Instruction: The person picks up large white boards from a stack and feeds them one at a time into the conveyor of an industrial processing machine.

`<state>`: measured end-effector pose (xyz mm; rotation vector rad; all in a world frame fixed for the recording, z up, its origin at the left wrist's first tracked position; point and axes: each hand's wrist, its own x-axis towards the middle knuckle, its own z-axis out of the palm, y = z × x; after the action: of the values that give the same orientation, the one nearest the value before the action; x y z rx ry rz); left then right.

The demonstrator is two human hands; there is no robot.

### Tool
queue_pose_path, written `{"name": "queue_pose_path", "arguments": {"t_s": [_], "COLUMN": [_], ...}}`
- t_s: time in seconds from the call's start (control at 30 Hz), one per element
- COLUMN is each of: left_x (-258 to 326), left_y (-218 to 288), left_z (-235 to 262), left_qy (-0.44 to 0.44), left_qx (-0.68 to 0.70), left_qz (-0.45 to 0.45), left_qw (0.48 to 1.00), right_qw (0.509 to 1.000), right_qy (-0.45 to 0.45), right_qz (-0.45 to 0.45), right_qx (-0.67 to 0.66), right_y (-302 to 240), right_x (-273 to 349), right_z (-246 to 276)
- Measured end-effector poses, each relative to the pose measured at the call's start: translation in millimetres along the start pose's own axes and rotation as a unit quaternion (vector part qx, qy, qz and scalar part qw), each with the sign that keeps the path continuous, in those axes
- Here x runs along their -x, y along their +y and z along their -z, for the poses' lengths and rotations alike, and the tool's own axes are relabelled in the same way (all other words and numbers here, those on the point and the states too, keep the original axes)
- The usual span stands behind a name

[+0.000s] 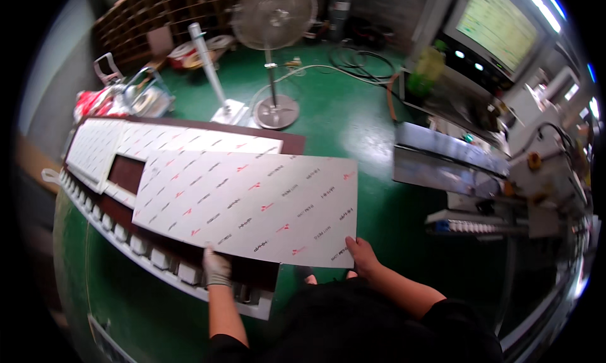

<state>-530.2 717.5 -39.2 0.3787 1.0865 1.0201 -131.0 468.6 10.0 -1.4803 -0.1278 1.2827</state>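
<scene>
A large flat panel (265, 208), covered in white film with repeated red and black print, is held between my two hands. My left hand (216, 267), in a pale glove, grips its near edge with the fingers hidden beneath. At the panel's right edge, near the front corner, my bare right hand (363, 256) is closed on it. The panel's left part lies over a dark board (252, 265) on a long roller stand; whether it touches the board I cannot tell. Behind it are more film-covered pieces (202, 138), one of them bordering a rectangular opening.
White rollers (160, 258) line the stand's near side. A standing fan (275, 66) and a white post (208, 66) rise behind it. Cables (360, 66) lie on the green floor. On the right are a machine with a lit screen (499, 25) and a metal ledge (442, 164).
</scene>
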Motion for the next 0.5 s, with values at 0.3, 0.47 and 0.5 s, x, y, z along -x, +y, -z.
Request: {"name": "queue_pose_path", "arguments": {"t_s": [0.3, 0.47, 0.5], "left_x": [-4.3, 24.1, 30.6], "left_y": [-3.2, -79.3, -87.6], "left_z": [-49.5, -62.5, -72.9], "left_qy": [-0.062, -0.172, -0.195], "left_qx": [0.152, 0.212, 0.223], "left_qz": [0.034, 0.133, 0.156], "left_qw": [0.986, 0.953, 0.942], "right_qw": [0.92, 0.872, 0.874], "right_qy": [0.262, 0.341, 0.357], "right_qz": [0.172, 0.185, 0.172], "right_qx": [0.236, 0.299, 0.282], "right_y": [-61.1, -58.7, -56.7], "right_x": [27.0, 70.7, 81.4], "right_z": [149.7, 253.3, 272.7]}}
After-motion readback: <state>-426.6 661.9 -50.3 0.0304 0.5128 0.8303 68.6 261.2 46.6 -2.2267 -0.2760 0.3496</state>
